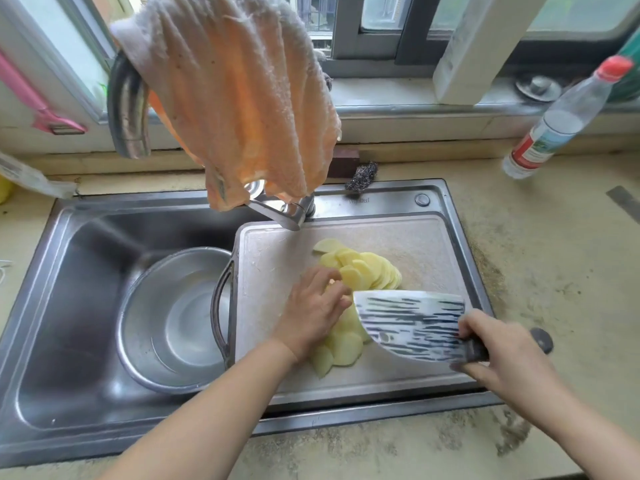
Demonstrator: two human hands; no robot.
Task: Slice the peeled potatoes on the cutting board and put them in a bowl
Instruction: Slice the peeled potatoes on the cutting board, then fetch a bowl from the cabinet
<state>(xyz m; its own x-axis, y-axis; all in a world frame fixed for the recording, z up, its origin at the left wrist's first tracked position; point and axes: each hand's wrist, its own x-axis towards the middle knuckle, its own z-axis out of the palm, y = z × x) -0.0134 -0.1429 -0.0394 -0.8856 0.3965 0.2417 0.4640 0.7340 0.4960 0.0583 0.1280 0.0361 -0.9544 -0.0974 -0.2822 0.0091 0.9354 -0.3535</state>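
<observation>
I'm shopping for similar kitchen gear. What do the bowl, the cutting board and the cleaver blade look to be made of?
The bowl looks like stainless steel: shiny, mirror-like reflections. The cutting board seems to be plastic or a composite: pale, matte, speckled, with a moulded rim. The cleaver blade appears to be steel with a dark streaked pattern, possibly hammered or printed.

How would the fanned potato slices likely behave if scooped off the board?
The potato slices look thin and glossy, so probably slippery. Overlapped loosely on the cutting board, they would likely slide apart, not lift together.
</observation>
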